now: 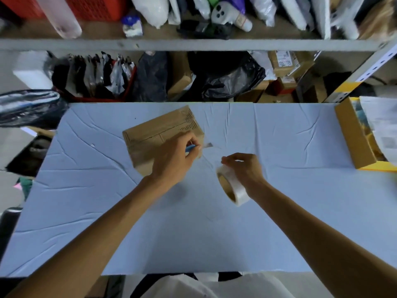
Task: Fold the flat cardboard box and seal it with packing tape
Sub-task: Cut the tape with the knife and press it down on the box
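Observation:
A folded brown cardboard box with printed black text lies on the light blue table cover, left of centre. My left hand rests at the box's right end, closed on a small blue-handled cutter whose blade tip pokes out to the right. My right hand holds a roll of clear packing tape just right of the box. A strip of clear tape seems to stretch from the roll toward the box, but it is faint.
An open cardboard box with papers and yellow items sits at the table's right edge. Behind the table stand metal shelves crammed with bags, parcels and a red basket. A dark plastic bag lies at the left.

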A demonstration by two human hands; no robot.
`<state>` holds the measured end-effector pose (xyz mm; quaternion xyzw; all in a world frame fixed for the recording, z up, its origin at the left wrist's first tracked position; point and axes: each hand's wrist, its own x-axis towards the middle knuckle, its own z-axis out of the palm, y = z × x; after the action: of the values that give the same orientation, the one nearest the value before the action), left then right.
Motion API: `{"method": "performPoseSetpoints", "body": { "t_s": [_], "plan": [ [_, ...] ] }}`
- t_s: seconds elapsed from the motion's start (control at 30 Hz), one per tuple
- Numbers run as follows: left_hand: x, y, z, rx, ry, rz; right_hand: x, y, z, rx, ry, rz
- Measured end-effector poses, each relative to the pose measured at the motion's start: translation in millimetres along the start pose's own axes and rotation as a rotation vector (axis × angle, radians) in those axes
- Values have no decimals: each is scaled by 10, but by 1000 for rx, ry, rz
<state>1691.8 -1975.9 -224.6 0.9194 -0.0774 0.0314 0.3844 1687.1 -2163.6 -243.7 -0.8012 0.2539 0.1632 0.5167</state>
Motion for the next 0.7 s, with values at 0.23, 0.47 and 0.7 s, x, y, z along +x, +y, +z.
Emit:
{"method": "performPoseSetpoints", "body": {
  "t_s": [0.23, 0.47, 0.7],
  "plan": [
    [153, 47, 104, 107, 27, -42, 17, 17, -9, 0, 3, 10],
    [222, 18, 201, 113, 85, -36, 10, 14, -37, -4, -7, 15],
    [283, -88, 252, 175, 23, 41, 10, -2, -14, -14, -17, 3]
  ]
}}
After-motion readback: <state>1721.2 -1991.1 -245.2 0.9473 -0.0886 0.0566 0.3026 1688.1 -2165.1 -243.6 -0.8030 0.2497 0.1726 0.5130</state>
